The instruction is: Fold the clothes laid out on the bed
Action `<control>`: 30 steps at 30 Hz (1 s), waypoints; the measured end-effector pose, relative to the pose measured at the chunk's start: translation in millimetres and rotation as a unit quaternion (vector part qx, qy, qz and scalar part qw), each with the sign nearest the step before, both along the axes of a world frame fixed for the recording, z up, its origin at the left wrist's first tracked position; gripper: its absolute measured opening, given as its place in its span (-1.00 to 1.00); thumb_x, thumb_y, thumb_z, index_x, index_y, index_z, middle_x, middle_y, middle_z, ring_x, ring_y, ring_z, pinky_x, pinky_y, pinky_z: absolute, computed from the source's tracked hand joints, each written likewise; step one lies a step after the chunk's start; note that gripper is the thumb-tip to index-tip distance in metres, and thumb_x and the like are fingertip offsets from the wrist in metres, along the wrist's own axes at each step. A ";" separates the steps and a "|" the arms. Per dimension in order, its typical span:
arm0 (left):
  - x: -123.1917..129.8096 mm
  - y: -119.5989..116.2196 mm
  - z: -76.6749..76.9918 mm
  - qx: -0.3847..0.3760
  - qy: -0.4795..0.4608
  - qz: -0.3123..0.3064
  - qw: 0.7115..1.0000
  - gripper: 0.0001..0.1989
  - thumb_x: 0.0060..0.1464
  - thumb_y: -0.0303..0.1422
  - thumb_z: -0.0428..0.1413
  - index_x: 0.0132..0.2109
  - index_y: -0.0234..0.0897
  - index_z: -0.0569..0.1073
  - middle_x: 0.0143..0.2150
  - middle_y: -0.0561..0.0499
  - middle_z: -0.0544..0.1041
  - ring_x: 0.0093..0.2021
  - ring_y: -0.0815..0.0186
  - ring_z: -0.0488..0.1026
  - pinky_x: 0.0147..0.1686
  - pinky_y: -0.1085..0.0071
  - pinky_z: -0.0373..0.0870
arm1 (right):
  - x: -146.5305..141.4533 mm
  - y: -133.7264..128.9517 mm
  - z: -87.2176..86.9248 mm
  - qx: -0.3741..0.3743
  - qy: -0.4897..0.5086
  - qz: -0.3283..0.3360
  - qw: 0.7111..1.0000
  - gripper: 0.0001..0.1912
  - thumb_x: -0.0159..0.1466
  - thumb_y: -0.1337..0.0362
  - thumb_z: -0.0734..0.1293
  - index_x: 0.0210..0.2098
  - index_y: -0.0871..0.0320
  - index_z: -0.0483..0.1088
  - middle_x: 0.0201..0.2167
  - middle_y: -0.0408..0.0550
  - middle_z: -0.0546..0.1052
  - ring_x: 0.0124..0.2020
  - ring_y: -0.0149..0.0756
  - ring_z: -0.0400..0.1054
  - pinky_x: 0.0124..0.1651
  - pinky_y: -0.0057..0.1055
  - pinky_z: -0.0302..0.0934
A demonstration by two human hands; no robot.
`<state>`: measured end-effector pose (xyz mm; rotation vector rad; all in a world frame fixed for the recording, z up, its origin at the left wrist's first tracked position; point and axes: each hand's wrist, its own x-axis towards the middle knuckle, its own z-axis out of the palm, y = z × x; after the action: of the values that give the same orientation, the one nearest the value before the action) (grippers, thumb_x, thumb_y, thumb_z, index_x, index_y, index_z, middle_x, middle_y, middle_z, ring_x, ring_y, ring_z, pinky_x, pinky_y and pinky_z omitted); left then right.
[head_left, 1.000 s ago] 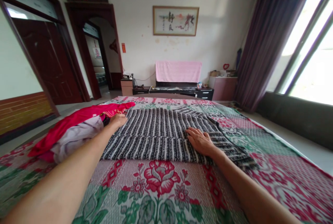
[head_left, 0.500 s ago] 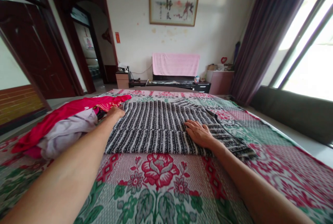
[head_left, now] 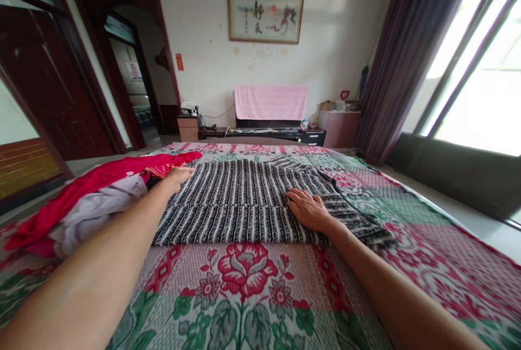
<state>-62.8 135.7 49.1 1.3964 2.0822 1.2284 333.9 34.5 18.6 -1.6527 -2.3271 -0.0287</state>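
A black-and-white striped knit garment [head_left: 232, 192] lies spread on the flowered cloth [head_left: 244, 296], with a fold line running across it. My left hand [head_left: 179, 177] is at the garment's far left corner, fingers pointing forward along its edge. Flat on the right part of the garment rests my right hand [head_left: 307, 208], its fingers slightly spread and holding nothing. Left of my left hand is a heap of clothes, with a red garment [head_left: 93, 173] over a light grey one [head_left: 100, 201].
Behind the bed or table stands a low black cabinet [head_left: 268, 137] with a pink cloth [head_left: 271, 102] draped over something on it. A dark sofa [head_left: 456, 176] is at the right under the window, beside a purple curtain [head_left: 411, 57].
My left hand's fingers have loosened and extended at the garment's corner. The garment's near left corner reaches a bit farther left. My right hand stays on the fabric; the view has shifted slightly.
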 end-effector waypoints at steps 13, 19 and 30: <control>10.2 -34.5 26.4 -0.024 0.212 -0.227 0.950 -0.64 -0.21 -0.47 0.00 -0.29 -0.19 0.64 -0.29 0.09 0.63 -0.21 0.24 0.51 -0.14 0.43 0.39 | 0.3 -0.2 0.8 0.000 0.006 0.002 1.000 -0.53 0.35 0.15 -0.02 0.13 0.04 0.28 0.22 -0.02 0.29 0.18 -0.15 0.14 0.13 -0.05 0.00; -0.9 -53.0 27.0 -0.040 0.222 -0.298 0.927 -0.37 -0.16 -0.22 0.05 0.12 -0.26 0.44 0.02 0.00 0.54 -0.02 0.20 0.47 -0.05 0.42 0.36 | -1.0 -0.6 0.6 0.005 0.005 -0.003 1.000 -0.54 0.34 0.16 -0.02 0.12 0.06 0.28 0.21 -0.03 0.30 0.17 -0.16 0.14 0.14 -0.05 -0.01; 25.5 -35.3 19.4 -0.165 0.428 -0.150 0.876 -0.50 -0.14 -0.01 0.06 -0.07 -0.03 0.57 -0.07 0.01 0.58 -0.09 0.11 0.48 -0.23 0.40 0.36 | -1.6 -1.1 2.0 -0.004 0.004 -0.008 1.000 -0.53 0.34 0.15 -0.02 0.14 0.05 0.28 0.23 -0.02 0.27 0.19 -0.15 0.12 0.16 -0.04 -0.04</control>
<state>-37.3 100.4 68.4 2.2158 2.2706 0.0692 332.2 33.5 20.6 -1.6724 -2.3115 -0.0170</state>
